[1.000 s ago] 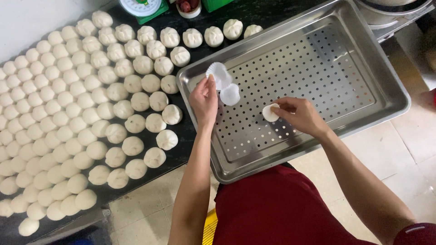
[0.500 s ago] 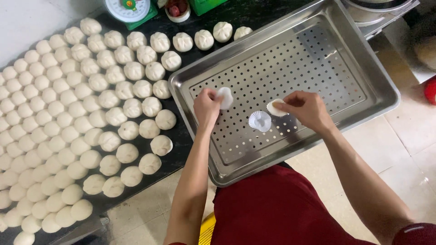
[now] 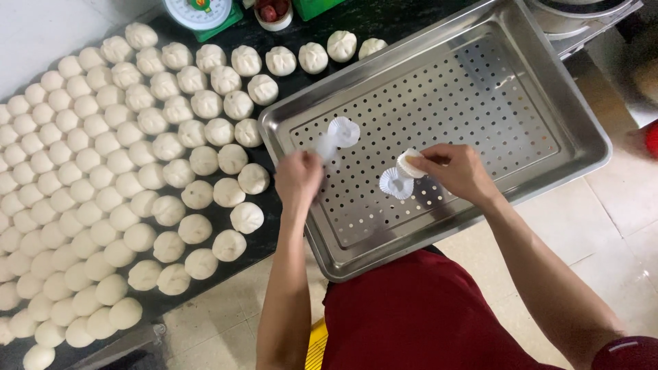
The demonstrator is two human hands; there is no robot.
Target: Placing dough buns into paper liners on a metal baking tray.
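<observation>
The right hand (image 3: 458, 171) has its fingers pinched shut on a small stack of white paper liners (image 3: 410, 164), held just above the perforated floor of the steel tray (image 3: 576, 120). Directly below and to the left of that stack, one fluted paper liner (image 3: 396, 183) lies flat on the tray floor, touching or nearly touching the stack's lower edge.

The left hand (image 3: 297, 177) hangs over the tray's left part with its fingers curled downward; it is blurred, and whether it grips anything cannot be told. Just above it a second liner (image 3: 341, 131) lies near the tray's upper left corner, smeared by motion, close to the fingertips but seemingly apart from them.

The tray holds only these two loose liners; the rest of its holed floor is bare metal. It sits tilted across the dark worktop (image 3: 404, 17), its near corner reaching over the edge towards the person's red apron (image 3: 425, 315).

Left of the tray, rows of round white dough buns (image 3: 137, 171) cover the worktop, the nearest ones just beside the tray's left rim. Behind them stand a green kitchen scale (image 3: 200, 12) and a small white bowl (image 3: 273, 14). A steel pot (image 3: 582, 10) stands at the top right.
</observation>
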